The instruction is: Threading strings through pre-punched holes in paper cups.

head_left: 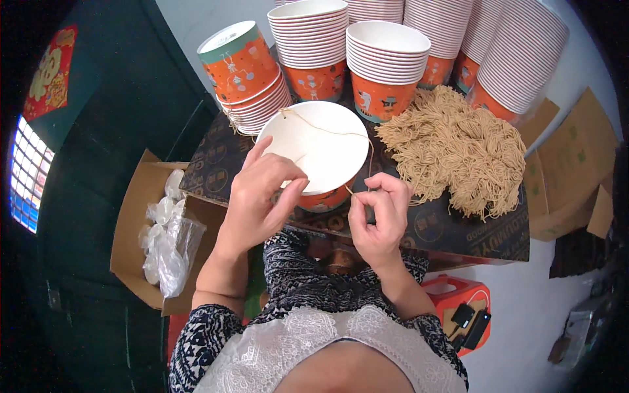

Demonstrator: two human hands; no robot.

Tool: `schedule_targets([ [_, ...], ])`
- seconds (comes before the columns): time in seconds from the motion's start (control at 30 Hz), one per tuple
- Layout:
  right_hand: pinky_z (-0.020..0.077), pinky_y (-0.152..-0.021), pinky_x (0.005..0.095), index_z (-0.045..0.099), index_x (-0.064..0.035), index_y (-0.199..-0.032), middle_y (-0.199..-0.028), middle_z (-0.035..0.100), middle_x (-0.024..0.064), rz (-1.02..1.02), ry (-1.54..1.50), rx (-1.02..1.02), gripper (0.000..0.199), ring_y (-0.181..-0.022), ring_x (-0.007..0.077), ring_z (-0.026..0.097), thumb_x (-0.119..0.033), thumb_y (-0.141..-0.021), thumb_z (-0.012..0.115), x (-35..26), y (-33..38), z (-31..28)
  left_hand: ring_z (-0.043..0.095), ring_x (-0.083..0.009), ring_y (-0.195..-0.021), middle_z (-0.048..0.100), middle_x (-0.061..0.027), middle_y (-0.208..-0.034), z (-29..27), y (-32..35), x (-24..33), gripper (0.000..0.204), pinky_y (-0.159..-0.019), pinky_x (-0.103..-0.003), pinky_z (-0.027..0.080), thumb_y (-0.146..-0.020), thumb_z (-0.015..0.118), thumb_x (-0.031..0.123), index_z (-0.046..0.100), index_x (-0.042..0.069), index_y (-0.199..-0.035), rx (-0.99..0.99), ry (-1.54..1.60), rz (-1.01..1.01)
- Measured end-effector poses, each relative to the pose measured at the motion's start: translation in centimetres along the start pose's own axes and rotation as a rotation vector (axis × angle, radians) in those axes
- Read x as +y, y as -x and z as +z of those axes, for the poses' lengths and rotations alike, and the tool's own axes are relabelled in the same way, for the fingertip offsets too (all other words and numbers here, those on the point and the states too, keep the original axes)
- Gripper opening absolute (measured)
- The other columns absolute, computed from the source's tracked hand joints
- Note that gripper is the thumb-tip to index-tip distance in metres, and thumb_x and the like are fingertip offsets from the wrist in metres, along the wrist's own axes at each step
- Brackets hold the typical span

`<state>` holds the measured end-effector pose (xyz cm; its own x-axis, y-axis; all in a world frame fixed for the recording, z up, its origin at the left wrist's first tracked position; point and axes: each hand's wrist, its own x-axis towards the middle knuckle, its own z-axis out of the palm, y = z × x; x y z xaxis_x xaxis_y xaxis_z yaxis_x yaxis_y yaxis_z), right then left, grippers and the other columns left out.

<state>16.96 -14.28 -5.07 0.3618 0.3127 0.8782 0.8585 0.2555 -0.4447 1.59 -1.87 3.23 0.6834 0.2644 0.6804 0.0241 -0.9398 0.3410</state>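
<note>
In front of me stands a paper bucket [313, 141], white inside and orange outside, its mouth tilted toward me. A thin tan cord [327, 131] runs from a hole at its far left rim across the opening and over the right edge. My right hand [380, 215] pinches cord between thumb and fingers beside the near right rim, where a short piece shows at the edge. Over the near left rim is my left hand [261, 196], thumb and index fingertip brought together and the other fingers loosely raised. Whatever lies between those fingertips is too small to make out.
A heap of tan cords [455, 150] lies on the dark table [432, 232] to the right. Stacked buckets [390, 59] line the back, and an upside-down stack [242, 72] stands left. A cardboard box [137, 249] with clear plastic bags and a red stool [445, 285] flank me.
</note>
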Motion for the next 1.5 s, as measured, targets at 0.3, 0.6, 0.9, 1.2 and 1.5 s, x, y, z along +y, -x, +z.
schedule_targets([
  [0.3, 0.0433, -0.076, 0.0387, 0.061, -0.0034, -0.086, -0.098, 0.060, 0.0096, -0.006, -0.008, -0.015, 0.021, -0.086, 0.0280, 0.055, 0.006, -0.072, 0.074, 0.2, -0.6, 0.7, 0.058, -0.0361, -0.106, 0.063, -0.0166, -0.108, 0.5, -5.0, -1.0, 0.030, -0.092, -0.043, 0.046, -0.083, 0.065, 0.001, 0.065, 0.000, -0.113, -0.547, 0.073, 0.052],
  [0.6, 0.0433, -0.073, 0.0395, 0.061, -0.0040, -0.090, -0.089, 0.061, 0.0089, -0.012, -0.035, -0.049, 0.022, -0.081, 0.0287, 0.056, 0.003, -0.075, 0.074, 0.6, -0.6, 0.7, 0.066, -0.0364, -0.075, 0.067, -0.0208, -0.078, 1.2, -6.3, -1.2, 0.012, -0.071, -0.041, 0.052, -0.084, 0.065, 0.006, 0.070, -0.002, -0.091, -0.722, 0.202, -0.141],
  [0.9, 0.0374, -0.077, 0.0420, 0.064, -0.0085, -0.091, -0.086, 0.059, 0.0048, -0.011, 0.233, -0.388, 0.017, -0.090, 0.0272, 0.054, -0.008, -0.077, 0.073, -0.2, -2.6, -3.1, 0.057, -0.0122, -0.065, 0.064, -0.0064, -0.072, 0.6, -4.8, 0.8, 0.009, -0.061, -0.029, 0.046, -0.088, 0.066, 0.006, 0.065, -0.003, -0.085, -0.441, 0.152, -0.352],
  [1.2, 0.0401, -0.071, 0.0403, 0.070, -0.0084, -0.093, -0.089, 0.053, 0.0042, -0.068, 0.244, -0.266, 0.019, -0.088, 0.0268, 0.052, -0.003, -0.075, 0.072, -0.8, -4.9, -3.7, 0.054, -0.0085, -0.055, 0.064, -0.0048, -0.068, 1.4, -5.0, -0.3, 0.013, -0.052, -0.025, 0.044, -0.084, 0.063, 0.005, 0.062, -0.003, -0.073, -0.437, 0.685, -0.592],
  [1.5, 0.0418, -0.067, 0.0384, 0.071, -0.0074, -0.097, -0.073, 0.047, 0.0050, -0.128, 0.168, -0.251, 0.023, -0.073, 0.0250, 0.050, -0.001, -0.075, 0.072, -0.1, -5.1, -2.8, 0.052, -0.0094, -0.048, 0.070, -0.0134, -0.075, 1.6, -6.3, -0.6, 0.009, -0.042, -0.022, 0.038, -0.084, 0.066, -0.003, 0.066, -0.007, -0.077, -0.487, 1.071, -0.814],
])
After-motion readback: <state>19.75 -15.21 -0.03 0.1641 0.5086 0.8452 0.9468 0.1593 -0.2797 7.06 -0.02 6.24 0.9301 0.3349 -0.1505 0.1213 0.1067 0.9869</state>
